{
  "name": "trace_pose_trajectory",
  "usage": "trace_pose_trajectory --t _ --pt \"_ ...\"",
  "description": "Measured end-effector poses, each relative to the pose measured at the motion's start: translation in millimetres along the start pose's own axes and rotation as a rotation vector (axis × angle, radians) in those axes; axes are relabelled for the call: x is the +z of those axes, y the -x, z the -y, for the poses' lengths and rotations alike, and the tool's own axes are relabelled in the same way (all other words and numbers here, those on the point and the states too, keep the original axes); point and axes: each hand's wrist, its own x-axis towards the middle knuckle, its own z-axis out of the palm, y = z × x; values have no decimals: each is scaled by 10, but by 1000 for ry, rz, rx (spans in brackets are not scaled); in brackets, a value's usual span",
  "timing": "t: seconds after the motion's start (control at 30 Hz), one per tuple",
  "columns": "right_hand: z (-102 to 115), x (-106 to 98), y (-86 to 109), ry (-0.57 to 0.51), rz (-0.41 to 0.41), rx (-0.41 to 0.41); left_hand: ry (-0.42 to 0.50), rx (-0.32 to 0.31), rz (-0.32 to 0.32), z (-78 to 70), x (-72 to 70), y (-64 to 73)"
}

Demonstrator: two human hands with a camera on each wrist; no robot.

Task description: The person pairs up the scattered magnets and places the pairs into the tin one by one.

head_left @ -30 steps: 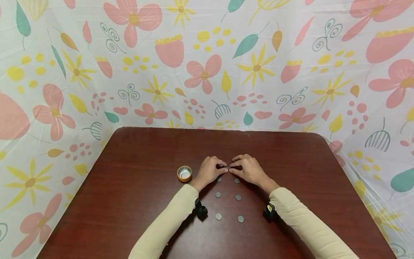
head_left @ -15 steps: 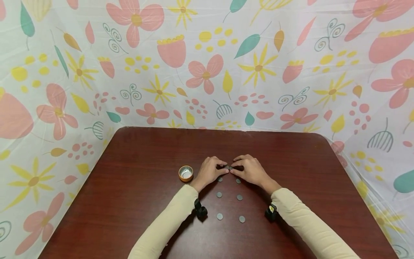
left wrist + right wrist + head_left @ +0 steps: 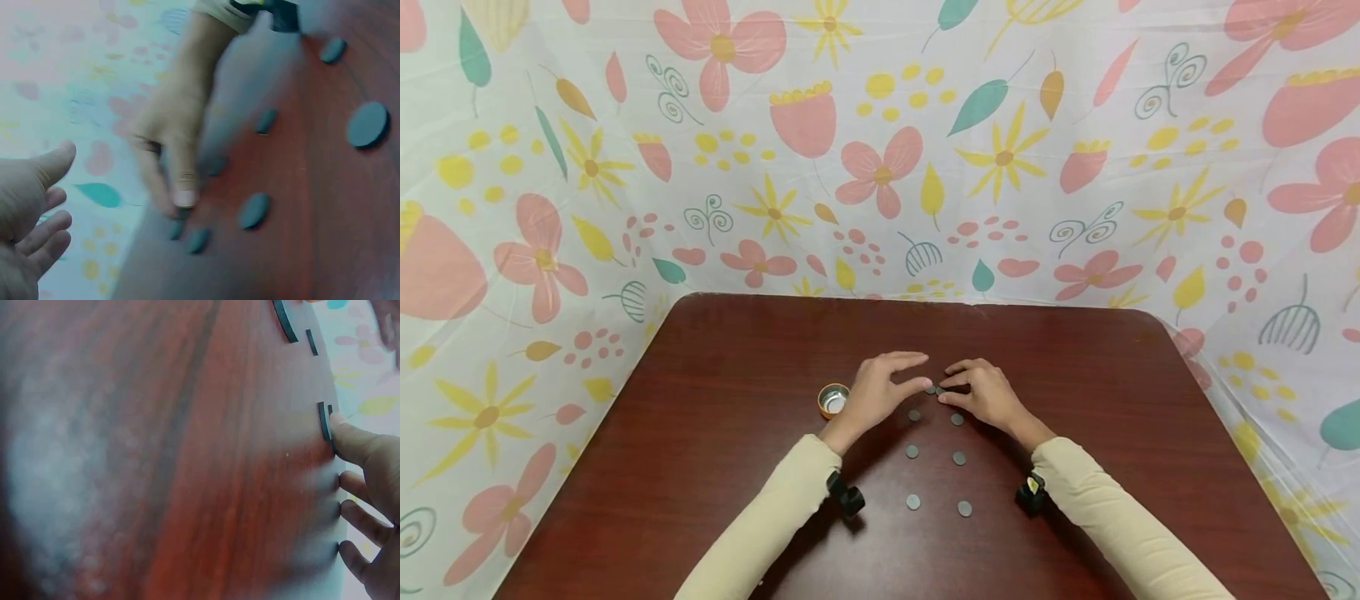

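Note:
Small flat grey discs lie on the table in two columns; the nearest are a left disc (image 3: 913,502) and a right disc (image 3: 965,508). At the far end two discs (image 3: 931,389) sit side by side. My right hand (image 3: 988,396) pinches the right one of these between thumb and finger, against the tabletop; the left wrist view shows its fingertips at that disc (image 3: 177,227). My left hand (image 3: 878,392) is just left of the pair, thumb and fingers spread apart, holding nothing. In the left wrist view that hand (image 3: 28,219) is clear of every disc.
A small round tin (image 3: 832,401) with an orange outside and silvery inside stands left of the discs, partly covered by my left hand. The dark red-brown table (image 3: 737,350) ends at a flowered cloth (image 3: 880,208) behind and beside it. Wrist cameras hang under both sleeves.
My left hand has let go of the far left disc, spread its fingers and drawn back left toward the tin. My right hand stays at the far right disc.

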Motion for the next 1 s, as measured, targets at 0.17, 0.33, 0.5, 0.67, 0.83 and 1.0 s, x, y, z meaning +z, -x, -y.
trace_pose_trajectory --t 0.17,0.33,0.5,0.67,0.83,1.0 --pt "-5 0 -2 -29 -6 -2 8 38 -58 20 -453 134" --pt "-16 -9 25 -30 -1 8 27 -51 -3 318 -834 390" --pt "-21 -17 46 -30 6 19 6 -161 60 605 -964 642" --pt "-16 -14 45 -33 2 21 -12 -182 100 760 -911 790" --pt "-2 -14 32 -32 5 18 -16 -173 100 849 -829 840" --pt "19 -11 7 -27 -1 7 -11 -190 101 898 -796 857"
